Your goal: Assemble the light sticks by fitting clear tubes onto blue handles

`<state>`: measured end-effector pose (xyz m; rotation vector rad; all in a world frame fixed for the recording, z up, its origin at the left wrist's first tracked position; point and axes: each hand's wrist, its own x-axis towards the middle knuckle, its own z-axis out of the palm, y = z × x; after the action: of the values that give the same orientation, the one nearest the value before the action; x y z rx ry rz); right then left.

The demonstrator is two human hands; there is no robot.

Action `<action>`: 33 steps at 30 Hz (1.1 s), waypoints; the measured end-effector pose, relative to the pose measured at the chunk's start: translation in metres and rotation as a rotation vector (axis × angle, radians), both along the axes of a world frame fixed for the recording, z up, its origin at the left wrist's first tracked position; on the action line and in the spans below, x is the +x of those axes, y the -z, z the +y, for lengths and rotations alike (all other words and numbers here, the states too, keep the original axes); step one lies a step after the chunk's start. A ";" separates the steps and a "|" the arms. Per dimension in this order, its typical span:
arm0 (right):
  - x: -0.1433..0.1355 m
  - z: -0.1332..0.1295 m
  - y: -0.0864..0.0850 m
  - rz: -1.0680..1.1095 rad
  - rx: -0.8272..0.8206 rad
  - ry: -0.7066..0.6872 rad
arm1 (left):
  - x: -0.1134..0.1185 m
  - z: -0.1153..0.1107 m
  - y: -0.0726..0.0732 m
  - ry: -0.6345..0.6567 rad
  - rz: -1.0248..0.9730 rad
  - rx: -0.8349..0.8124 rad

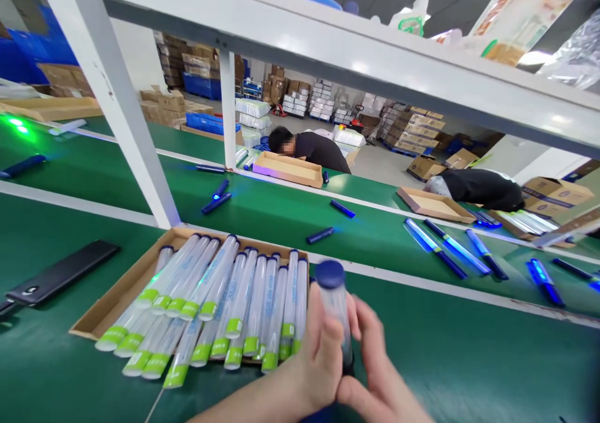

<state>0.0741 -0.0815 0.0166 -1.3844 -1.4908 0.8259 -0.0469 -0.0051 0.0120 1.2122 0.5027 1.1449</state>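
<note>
Upright in front of me is a clear plastic tube with a dark blue cap [330, 274]. My left hand [319, 351] is closed around it, thumb on the near side. My right hand [372, 363] curls against the tube's right side and near its lower end, where something dark shows between the hands. Just left of them, a shallow cardboard tray [112, 295] bears a pile of similar clear tubes [253, 292] with blue caps and lime-green label bands. Several tubes stick out over its near edge.
A green conveyor belt [276, 207] runs behind the tray, carrying dark blue flashlights [320, 235], some lit. A white metal post [126, 98] and shelf beam [328, 42] cross the view. A black flat object [65, 273] lies left. Two people bend over across the belt.
</note>
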 end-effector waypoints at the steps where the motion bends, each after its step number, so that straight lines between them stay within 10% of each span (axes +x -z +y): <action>1: 0.005 0.012 0.012 -0.062 -0.085 -0.005 | -0.006 0.011 -0.008 -0.089 0.046 -0.021; 5: 0.056 0.117 0.030 -0.207 -0.192 0.228 | -0.046 0.070 -0.031 -0.351 0.581 0.191; 9: 0.128 0.234 0.014 -0.322 -0.318 0.522 | -0.099 0.108 -0.015 -0.458 1.449 0.236; 15: 0.136 0.284 0.036 -0.260 -0.482 0.680 | -0.119 0.111 0.028 -0.440 1.596 0.231; 22: 0.112 0.254 0.040 0.154 -0.494 0.454 | -0.109 0.108 0.009 -0.253 1.661 0.132; 29: 0.029 0.115 0.014 0.664 -0.347 -0.073 | -0.109 0.107 -0.027 -0.300 0.325 -0.395; 33: -0.029 0.046 0.006 0.814 -0.391 -0.246 | -0.082 0.111 -0.051 -0.183 -0.080 -0.730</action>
<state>0.0455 -0.0353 0.0105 -0.9291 -0.8816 1.6621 -0.1286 0.1055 0.0628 0.4932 0.8880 1.0202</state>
